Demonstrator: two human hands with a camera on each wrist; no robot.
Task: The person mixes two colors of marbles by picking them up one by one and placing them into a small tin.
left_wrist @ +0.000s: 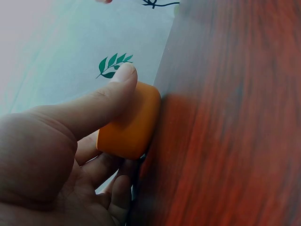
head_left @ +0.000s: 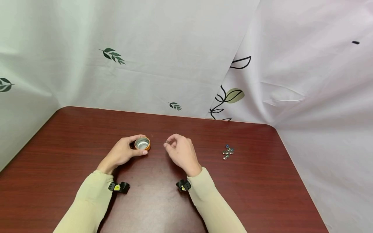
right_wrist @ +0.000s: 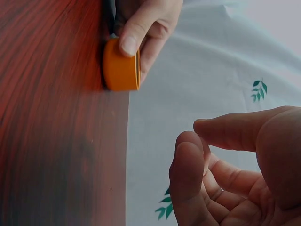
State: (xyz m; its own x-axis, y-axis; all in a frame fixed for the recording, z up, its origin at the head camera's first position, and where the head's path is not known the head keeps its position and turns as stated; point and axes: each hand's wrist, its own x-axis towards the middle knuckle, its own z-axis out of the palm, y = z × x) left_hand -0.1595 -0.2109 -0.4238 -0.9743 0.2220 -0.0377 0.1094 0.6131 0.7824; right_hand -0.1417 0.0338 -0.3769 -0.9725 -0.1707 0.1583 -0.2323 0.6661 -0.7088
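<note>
My left hand (head_left: 120, 151) holds a small round orange tin (head_left: 147, 149) between thumb and fingers. The tin stands on the table with its open top up, showing a bare silvery inside. To its right, just above the table, my right hand (head_left: 182, 152) pinches a tiny shiny glass gem (head_left: 166, 142) between thumb and forefinger. In the right wrist view the fingertips hide that gem. Farther right lies a loose cluster of several clear and bluish glass gems (head_left: 227, 152).
The reddish-brown wooden table (head_left: 256, 181) has rounded far corners. White cloth (head_left: 163, 64) with leaf prints hangs behind it and at both sides. A black strap device (head_left: 119, 187) is on the left wrist and another strap device (head_left: 183, 185) on the right.
</note>
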